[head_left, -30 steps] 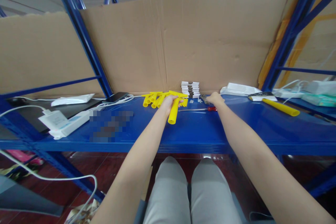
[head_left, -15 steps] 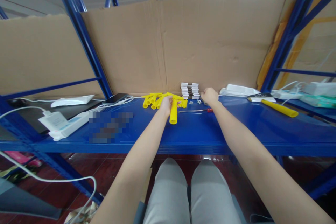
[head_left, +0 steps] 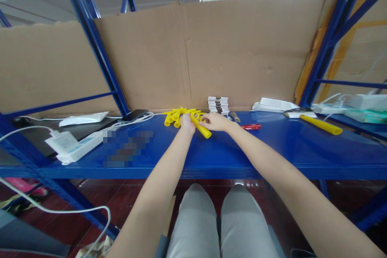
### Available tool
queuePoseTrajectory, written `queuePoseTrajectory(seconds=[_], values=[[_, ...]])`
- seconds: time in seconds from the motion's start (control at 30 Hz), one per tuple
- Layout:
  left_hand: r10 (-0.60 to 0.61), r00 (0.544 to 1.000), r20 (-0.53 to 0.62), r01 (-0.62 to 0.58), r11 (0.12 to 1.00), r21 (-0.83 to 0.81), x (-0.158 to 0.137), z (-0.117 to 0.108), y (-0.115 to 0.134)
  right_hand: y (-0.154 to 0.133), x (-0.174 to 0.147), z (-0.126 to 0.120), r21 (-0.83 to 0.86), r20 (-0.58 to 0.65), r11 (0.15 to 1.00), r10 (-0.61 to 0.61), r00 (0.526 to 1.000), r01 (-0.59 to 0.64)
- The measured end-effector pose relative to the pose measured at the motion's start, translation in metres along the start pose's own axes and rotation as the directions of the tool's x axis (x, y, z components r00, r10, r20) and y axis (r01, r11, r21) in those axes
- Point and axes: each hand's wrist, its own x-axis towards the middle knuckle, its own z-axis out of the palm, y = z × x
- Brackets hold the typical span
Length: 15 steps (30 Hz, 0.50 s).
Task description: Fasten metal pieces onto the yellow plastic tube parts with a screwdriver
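Observation:
My left hand (head_left: 188,124) is closed around a yellow tube (head_left: 203,130), whose open end points toward me and to the right. Beside that tube is my right hand (head_left: 215,121), its fingers bent together at the tube's far part. Whatever sits between those fingertips is too small to make out. Several more yellow tubes (head_left: 171,117) lie in a heap just behind and left of my left hand. A stack of white folded pieces with dark bands (head_left: 218,103) stands behind my right hand. To the right of my right wrist lies a red-handled tool (head_left: 251,126), partly covered by the arm.
A small metal piece (head_left: 235,117) lies by the stack. At right are a white packet (head_left: 273,105) and a brush with a yellow handle (head_left: 322,124). At left are a power strip (head_left: 81,148), cables and a dark phone (head_left: 134,115). Cardboard (head_left: 242,48) closes the shelf's back.
My right hand has moved left from beside the stack to the tube in my left hand. The tube has swung so its near end points farther right. The red-handled tool shows more.

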Motion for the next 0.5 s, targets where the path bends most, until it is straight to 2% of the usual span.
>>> queuePoseTrajectory(seconds=[0.17, 0.33, 0.5], values=[[0.042, 0.998, 0.041, -0.046, 0.993, 0.112, 0.003, -0.002, -0.005, -0.001, 0.000, 0.003, 0.016, 0.097, 0.999, -0.042, 0.994, 0.041], [0.163, 0.982, 0.092, -0.175, 0.973, 0.150, 0.002, -0.006, -0.005, -0.006, 0.001, 0.006, 0.021, 0.126, 0.999, -0.040, 0.991, 0.038], [0.142, 0.980, 0.136, -0.170, 0.961, 0.219, 0.004, -0.009, -0.008, -0.012, 0.003, 0.007, 0.001, 0.194, 1.000, -0.003, 0.981, 0.003]])
